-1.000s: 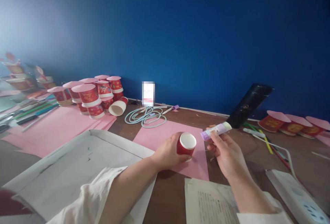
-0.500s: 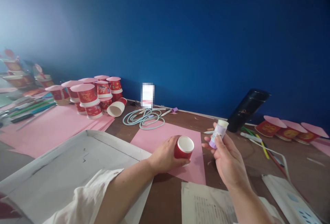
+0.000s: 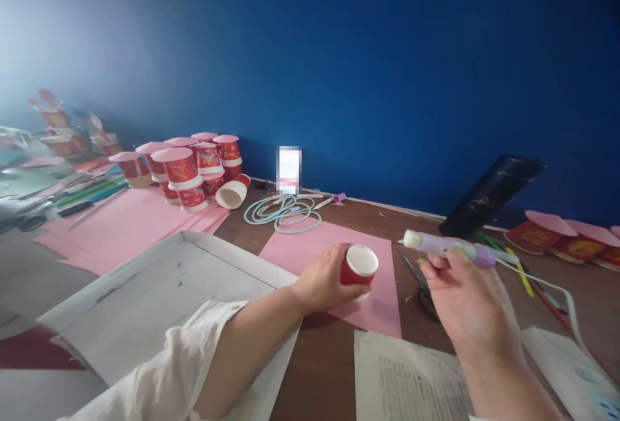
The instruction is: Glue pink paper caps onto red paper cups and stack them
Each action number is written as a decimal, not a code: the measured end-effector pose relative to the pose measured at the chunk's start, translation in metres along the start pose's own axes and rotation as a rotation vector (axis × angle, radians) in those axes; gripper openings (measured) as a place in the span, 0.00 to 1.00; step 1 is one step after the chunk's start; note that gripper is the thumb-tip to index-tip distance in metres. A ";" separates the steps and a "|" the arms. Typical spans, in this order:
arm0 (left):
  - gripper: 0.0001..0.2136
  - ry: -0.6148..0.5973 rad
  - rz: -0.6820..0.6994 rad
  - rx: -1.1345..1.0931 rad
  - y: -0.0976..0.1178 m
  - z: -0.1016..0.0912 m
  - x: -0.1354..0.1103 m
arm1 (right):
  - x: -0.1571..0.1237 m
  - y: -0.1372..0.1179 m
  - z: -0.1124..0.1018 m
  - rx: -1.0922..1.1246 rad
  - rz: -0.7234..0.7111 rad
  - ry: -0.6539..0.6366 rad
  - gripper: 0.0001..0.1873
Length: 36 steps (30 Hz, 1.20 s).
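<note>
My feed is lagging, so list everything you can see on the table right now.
red cup: one, red, white inside, on pink sheet
glue stick: one, white and purple, held above table
pink sheet: one, pink, under red cup
scissors: one, black, right of pink sheet
lidded cups: many, red with pink tops, far left
cable: one, pale green, coiled behind sheet
flask: one, black, far right
left hand: grips red cup
right hand: holds glue stick
</note>
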<state>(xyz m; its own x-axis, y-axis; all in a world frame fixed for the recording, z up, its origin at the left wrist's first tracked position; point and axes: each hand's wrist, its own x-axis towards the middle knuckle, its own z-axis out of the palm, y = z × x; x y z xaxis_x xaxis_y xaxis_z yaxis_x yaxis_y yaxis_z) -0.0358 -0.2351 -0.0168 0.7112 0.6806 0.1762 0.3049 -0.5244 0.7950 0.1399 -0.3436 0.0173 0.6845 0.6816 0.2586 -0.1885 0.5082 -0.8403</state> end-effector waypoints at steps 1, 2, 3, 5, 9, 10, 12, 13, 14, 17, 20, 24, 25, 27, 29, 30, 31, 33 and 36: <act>0.32 -0.002 0.004 0.000 0.000 0.000 0.000 | -0.001 0.000 0.000 -0.003 0.005 0.001 0.08; 0.32 -0.005 0.008 0.001 0.000 0.000 0.000 | -0.001 0.001 0.000 -0.018 0.009 0.006 0.08; 0.33 -0.005 0.014 0.003 0.000 0.000 0.000 | -0.001 0.002 0.000 -0.041 0.013 0.012 0.09; 0.34 -0.003 0.031 0.011 -0.002 0.001 0.001 | -0.002 0.005 0.001 -0.081 0.021 0.018 0.12; 0.33 0.001 0.070 0.020 -0.004 0.003 0.001 | -0.002 0.013 0.001 -0.114 0.008 -0.032 0.12; 0.33 0.002 0.077 0.020 -0.004 0.003 0.001 | -0.002 0.015 0.001 -0.133 -0.002 -0.045 0.12; 0.33 0.001 0.081 0.015 -0.004 0.003 0.001 | -0.002 0.020 0.001 -0.218 -0.027 -0.053 0.14; 0.33 -0.002 0.077 0.011 -0.003 0.003 0.001 | -0.002 0.022 0.000 -0.285 -0.039 -0.047 0.15; 0.33 -0.007 0.071 0.006 -0.003 0.003 0.001 | -0.003 0.024 0.000 -0.363 -0.053 -0.037 0.17; 0.33 -0.018 0.061 -0.013 -0.003 0.004 0.001 | -0.006 0.027 0.002 -0.596 -0.093 -0.003 0.23; 0.43 -0.017 0.094 -0.051 -0.007 0.005 0.001 | -0.010 0.027 0.004 -0.702 -0.118 0.013 0.25; 0.50 -0.011 0.138 -0.063 -0.010 0.006 0.000 | -0.014 0.026 0.006 -0.738 -0.145 -0.012 0.26; 0.49 -0.008 0.145 -0.056 -0.009 0.005 0.000 | -0.015 0.026 0.006 -0.748 -0.152 -0.022 0.27; 0.47 0.001 0.148 -0.048 -0.007 0.004 0.000 | -0.016 0.025 0.008 -0.771 -0.160 -0.034 0.27; 0.44 0.007 0.143 -0.050 -0.004 0.004 0.000 | -0.018 0.024 0.011 -0.782 -0.175 -0.043 0.27; 0.42 0.011 0.141 -0.050 -0.002 0.003 0.000 | -0.018 0.023 0.013 -0.784 -0.188 -0.050 0.27; 0.40 0.013 0.141 -0.049 -0.002 0.003 0.000 | -0.019 0.022 0.015 -0.788 -0.201 -0.060 0.27; 0.37 0.017 0.140 -0.042 -0.001 0.003 0.000 | -0.018 0.023 0.018 -0.793 -0.239 -0.087 0.27; 0.35 0.021 0.129 -0.032 -0.002 0.004 0.000 | -0.015 0.027 0.021 -0.827 -0.305 -0.141 0.27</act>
<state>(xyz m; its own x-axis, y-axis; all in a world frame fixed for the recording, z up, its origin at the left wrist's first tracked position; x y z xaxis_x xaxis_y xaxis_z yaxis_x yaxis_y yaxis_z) -0.0338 -0.2359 -0.0207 0.7295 0.6192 0.2904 0.1909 -0.5921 0.7829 0.1101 -0.3292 0.0004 0.5184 0.6650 0.5377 0.5937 0.1726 -0.7860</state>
